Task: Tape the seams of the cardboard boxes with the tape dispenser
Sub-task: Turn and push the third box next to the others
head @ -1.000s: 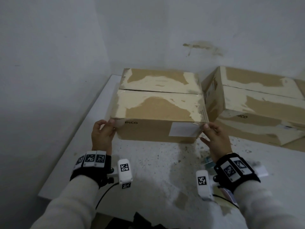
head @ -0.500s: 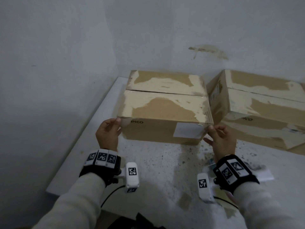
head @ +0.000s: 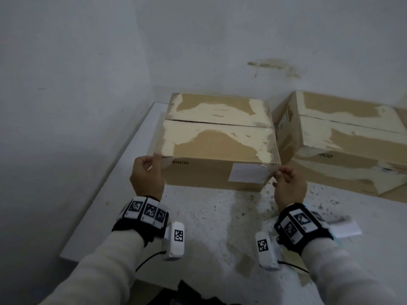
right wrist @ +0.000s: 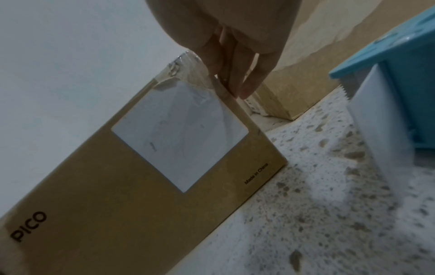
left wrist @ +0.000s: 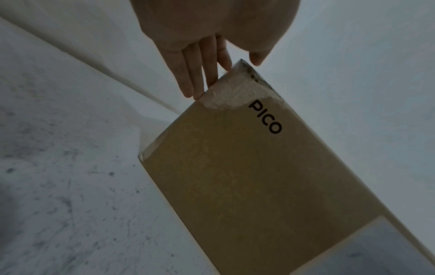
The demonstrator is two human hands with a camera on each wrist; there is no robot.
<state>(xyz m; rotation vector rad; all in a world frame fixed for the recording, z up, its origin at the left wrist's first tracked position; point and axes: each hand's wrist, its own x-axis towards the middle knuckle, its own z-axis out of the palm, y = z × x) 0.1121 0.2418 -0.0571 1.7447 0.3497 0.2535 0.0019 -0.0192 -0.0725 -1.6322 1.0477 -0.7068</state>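
Brown cardboard box (head: 215, 150) is sitting on the speckled white counter (head: 220, 216). The left hand (head: 147, 179) and right hand (head: 288, 186) are pressing straight, unclenched fingers (left wrist: 193, 70) onto its front top corners, likely smoothing clear tape ends (right wrist: 186, 58) down.

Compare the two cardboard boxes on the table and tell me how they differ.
The left box sits square to the camera, with the left hand and right hand touching its front top corners; the right box is turned at an angle and no hand touches it. The left box carries a white label on its front face; the right box's visible front shows pale torn patches. Both are brown, printed PICO, with scuffed tops.
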